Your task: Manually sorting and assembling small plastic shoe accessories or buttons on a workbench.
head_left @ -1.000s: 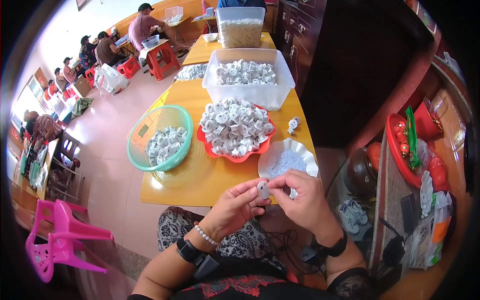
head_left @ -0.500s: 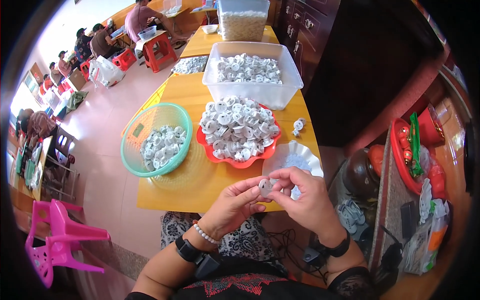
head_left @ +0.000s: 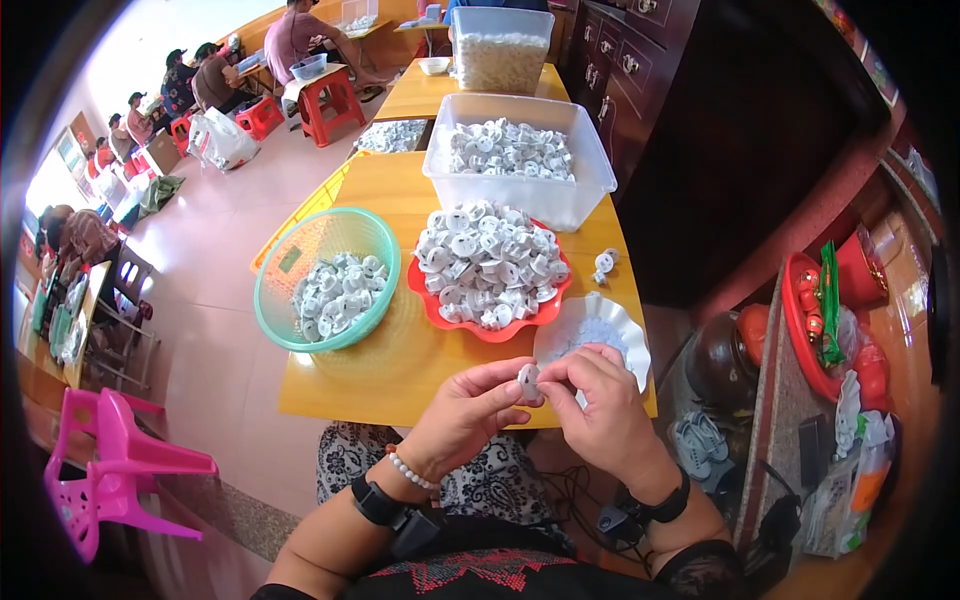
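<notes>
My left hand (head_left: 470,410) and my right hand (head_left: 597,400) meet over the near edge of the yellow table (head_left: 400,360). Together they pinch one small white round plastic part (head_left: 528,377) between the fingertips. Just beyond my right hand lies a white scalloped dish (head_left: 600,325) holding small pieces. A red tray (head_left: 440,290) heaped with the same white parts sits further ahead. To its left is a green basket (head_left: 290,250) with several more parts.
A clear plastic tub (head_left: 590,190) of white parts stands behind the red tray, with two loose parts (head_left: 604,262) beside it. A pink plastic chair (head_left: 110,470) is at my left. Other people sit at tables (head_left: 250,70) far back. A shelf with red bowls (head_left: 810,320) is at right.
My hands, still joined on the white part, have drifted slightly as my head tilted. The table and trays sit lower in view.
</notes>
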`<state>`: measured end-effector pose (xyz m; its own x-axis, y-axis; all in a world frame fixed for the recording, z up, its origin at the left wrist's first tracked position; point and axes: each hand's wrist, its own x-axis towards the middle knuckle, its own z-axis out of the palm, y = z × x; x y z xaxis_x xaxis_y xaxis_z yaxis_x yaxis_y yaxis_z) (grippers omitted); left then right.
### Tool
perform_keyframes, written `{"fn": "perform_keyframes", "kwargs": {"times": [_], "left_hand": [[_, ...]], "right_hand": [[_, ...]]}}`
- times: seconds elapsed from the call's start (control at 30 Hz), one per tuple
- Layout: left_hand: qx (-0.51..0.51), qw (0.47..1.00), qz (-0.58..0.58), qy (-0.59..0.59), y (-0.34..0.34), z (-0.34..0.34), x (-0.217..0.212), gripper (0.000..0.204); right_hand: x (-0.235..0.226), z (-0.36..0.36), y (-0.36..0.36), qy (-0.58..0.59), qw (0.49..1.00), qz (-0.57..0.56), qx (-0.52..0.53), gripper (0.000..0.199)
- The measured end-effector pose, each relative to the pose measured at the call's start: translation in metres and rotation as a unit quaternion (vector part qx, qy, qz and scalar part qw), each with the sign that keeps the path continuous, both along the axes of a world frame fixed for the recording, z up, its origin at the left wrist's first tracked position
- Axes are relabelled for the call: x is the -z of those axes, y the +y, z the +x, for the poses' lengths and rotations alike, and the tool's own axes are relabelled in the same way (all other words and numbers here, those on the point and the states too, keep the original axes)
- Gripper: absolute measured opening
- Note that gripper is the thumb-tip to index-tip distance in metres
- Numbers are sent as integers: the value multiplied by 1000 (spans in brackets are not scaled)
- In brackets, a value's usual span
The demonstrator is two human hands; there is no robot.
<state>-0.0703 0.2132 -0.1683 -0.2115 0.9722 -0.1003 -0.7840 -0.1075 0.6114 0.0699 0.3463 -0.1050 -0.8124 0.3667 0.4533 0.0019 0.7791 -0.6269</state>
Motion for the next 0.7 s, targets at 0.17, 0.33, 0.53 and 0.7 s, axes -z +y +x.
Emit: {"fn": "perform_keyframes", "kwargs": {"times": [0.17,0.33,0.53,0.7], "left_hand": [[-16,1000,-12,24,0,7,-9,37],[-29,998,-22,53,0,12,-8,37],[-12,1000,1,16,-2,8,-9,37],[-17,999,-1,34,-2,10,-11,38]], "right_hand": [[1,1,-9,13,997,62,36,4],[2,8,-7,2,998,61,34,4],[-4,13,-3,13,999,-28,21,5],[-4,10,-6,23,1000,-3,19,6]]}}
